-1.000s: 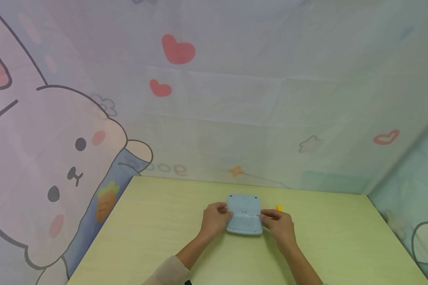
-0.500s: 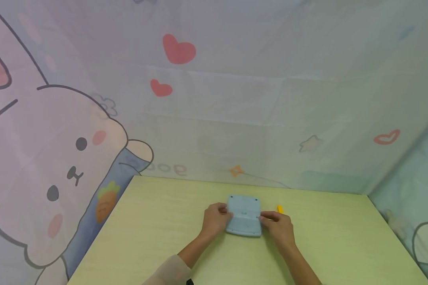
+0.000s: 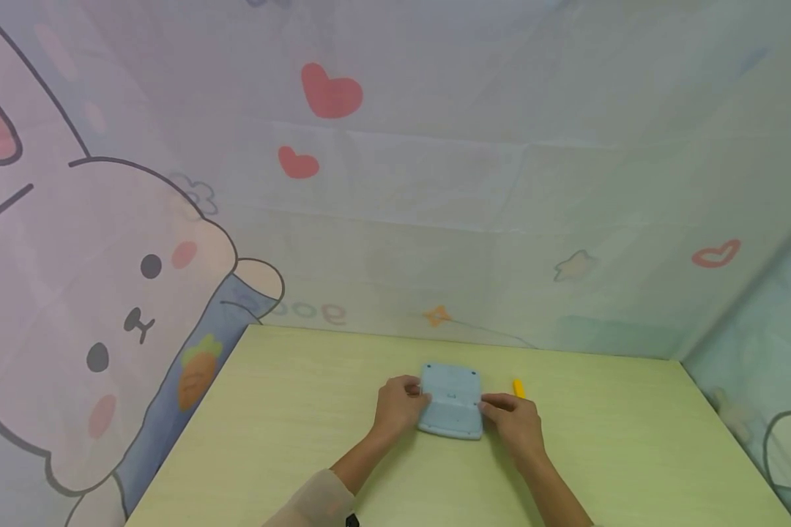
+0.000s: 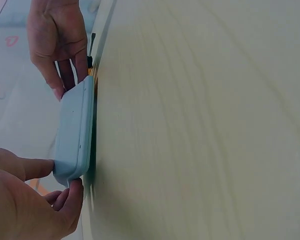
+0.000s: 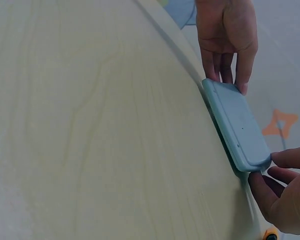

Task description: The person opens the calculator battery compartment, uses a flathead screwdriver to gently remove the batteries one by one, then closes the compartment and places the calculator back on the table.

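Quietly, as I look on, a person's two bare hands hold a flat, light-blue plastic device [image 3: 451, 411] between them, over a pale yellow-green table [image 3: 633, 439]. The left hand [image 3: 398, 405] pinches one side edge, its thumb on the upper face and its other fingers curled at the side. The right hand [image 3: 515, 426] pinches the opposite edge the same way, so the device sits directly between the two sets of fingertips. Its upper face carries small dark dots at the corners beyond the fingers, and a ridge crosses it level with the thumbs. A shadow lies under it; I cannot tell whether its underside touches the table.

Just beyond the right fingers, partly hidden by them, lies a yellow-handled tool [image 3: 518, 386] with a slim dark shaft, seen from the left wrist. A light sleeve [image 3: 319, 499] covers the forearm behind the left fingers. Well past all the fingertips hangs a pastel cloth [image 3: 435, 197] printed with red hearts and, off to the left, a large rabbit [image 3: 115, 249].
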The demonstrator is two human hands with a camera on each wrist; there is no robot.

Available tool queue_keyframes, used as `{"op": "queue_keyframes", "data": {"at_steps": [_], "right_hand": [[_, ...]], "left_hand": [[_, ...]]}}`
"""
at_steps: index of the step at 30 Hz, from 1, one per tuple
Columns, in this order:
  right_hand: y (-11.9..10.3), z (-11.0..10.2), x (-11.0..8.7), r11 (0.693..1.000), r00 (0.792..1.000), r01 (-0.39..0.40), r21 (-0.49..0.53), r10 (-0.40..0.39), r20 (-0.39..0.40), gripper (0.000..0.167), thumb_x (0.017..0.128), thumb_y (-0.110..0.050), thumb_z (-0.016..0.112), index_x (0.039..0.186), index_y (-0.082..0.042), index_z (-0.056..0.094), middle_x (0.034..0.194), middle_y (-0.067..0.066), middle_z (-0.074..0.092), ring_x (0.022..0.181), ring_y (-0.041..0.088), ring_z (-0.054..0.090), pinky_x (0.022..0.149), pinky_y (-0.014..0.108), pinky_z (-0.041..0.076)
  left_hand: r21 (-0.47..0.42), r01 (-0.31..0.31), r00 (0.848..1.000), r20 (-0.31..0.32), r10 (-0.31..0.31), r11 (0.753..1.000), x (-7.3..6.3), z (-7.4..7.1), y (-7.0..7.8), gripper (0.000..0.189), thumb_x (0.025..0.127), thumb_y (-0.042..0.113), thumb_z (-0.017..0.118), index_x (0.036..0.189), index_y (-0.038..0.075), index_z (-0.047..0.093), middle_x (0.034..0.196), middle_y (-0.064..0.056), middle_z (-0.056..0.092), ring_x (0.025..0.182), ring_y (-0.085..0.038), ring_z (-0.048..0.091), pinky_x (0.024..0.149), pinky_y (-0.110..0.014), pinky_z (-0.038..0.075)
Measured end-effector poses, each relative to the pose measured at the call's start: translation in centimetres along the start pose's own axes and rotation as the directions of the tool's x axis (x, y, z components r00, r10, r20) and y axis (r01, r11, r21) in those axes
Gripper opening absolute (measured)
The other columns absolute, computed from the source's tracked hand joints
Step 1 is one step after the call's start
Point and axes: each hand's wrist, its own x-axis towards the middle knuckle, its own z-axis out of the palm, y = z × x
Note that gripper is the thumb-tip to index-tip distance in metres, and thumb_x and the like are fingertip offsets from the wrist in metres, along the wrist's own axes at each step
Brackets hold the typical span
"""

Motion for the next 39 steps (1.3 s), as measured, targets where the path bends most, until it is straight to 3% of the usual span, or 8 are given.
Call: {"op": "queue_keyframes", "data": {"at_steps": [14, 24, 39], "right_hand": [[0.47, 0.15, 0.21, 1.000, 1.000, 0.001, 0.004, -0.001, 0.005, 0.022, 0.099, -0.010, 0.074, 0.117, 0.003, 0.077, 0.117, 0.015, 0.074, 0.100, 0.020, 0.069, 0.080, 0.023, 0.058], [0.43, 0.18, 0.31, 1.000, 1.000, -0.005, 0.002, 0.005, 0.002, 0.022, 0.099, -0.009, 0.073, 0.117, 0.004, 0.077, 0.118, 0.017, 0.074, 0.100, 0.021, 0.070, 0.083, 0.030, 0.060], [0.33, 0.20, 0.19, 1.000, 1.000, 0.007, 0.007, -0.007, 0.007, 0.021, 0.099, -0.007, 0.073, 0.117, 0.004, 0.077, 0.118, 0.017, 0.074, 0.101, 0.021, 0.068, 0.081, 0.025, 0.059]], "left_hand": [[0.016, 0.011, 1.000, -0.013, -0.011, 1.000, 0.00, 0.02, 0.06, 0.035, 0.089, 0.007, 0.082, 0.119, -0.008, 0.074, 0.099, -0.012, 0.075, 0.095, -0.026, 0.073, 0.084, -0.043, 0.059], [0.024, 0.019, 1.000, 0.001, -0.019, 1.000, 0.17, 0.14, -0.26, 0.033, 0.090, 0.008, 0.082, 0.118, -0.007, 0.074, 0.103, -0.015, 0.075, 0.096, -0.027, 0.072, 0.084, -0.044, 0.059], [0.034, 0.015, 1.000, 0.004, -0.015, 0.999, 0.07, 0.13, -0.22, 0.033, 0.091, 0.008, 0.082, 0.119, -0.008, 0.074, 0.103, -0.016, 0.075, 0.095, -0.026, 0.072, 0.083, -0.044, 0.059]]}}
